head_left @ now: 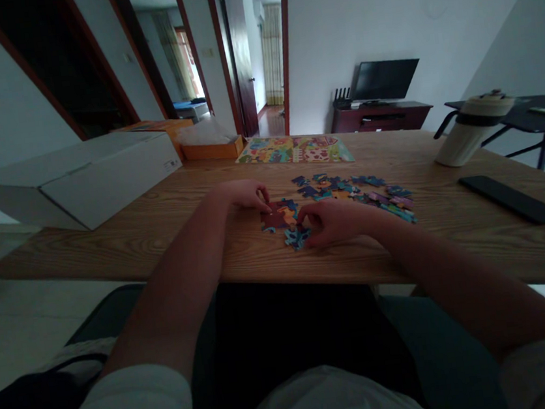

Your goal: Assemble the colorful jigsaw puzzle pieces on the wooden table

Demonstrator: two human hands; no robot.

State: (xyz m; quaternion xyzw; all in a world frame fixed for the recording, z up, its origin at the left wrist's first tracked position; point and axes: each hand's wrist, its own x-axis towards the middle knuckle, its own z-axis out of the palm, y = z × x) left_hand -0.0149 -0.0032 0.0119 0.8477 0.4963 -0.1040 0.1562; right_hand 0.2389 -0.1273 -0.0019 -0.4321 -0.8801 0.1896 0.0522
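Shirt front (324,402): pale, at the bottom of view; dark legwear beyond it, running under the table edge.
Joined block (276,217): red-brown jigsaw section with an orange figure, flat on the wooden table (110,249) between both hands, fairly near the front edge.
Left hand (246,195): at the block's upper left, thumb and fingers curled over the corner; cannot tell whether they pinch or merely rest.
Right hand (336,220): thumb and forefinger bent down at the lower right, by the blue pieces (296,238); whether the tips are clamped on a piece is hidden.
Seam risk: blue pieces sit against the block's lower side, interlock unclear. Uneven pressure from the right fingertips could lift a tab or bend it.
Shift risk: if the left hand bears too lightly, a push from the right may skid the block or split its joints.
Loose pile (322,187): spread just beyond the right hand and wrist. A low sweep of that forearm could drag pieces along, perhaps off the edge.
Light: dim; dark blue pieces look alike, so mix-ups seem likely.
Flask (462,140): stands well apart at right; little threat.
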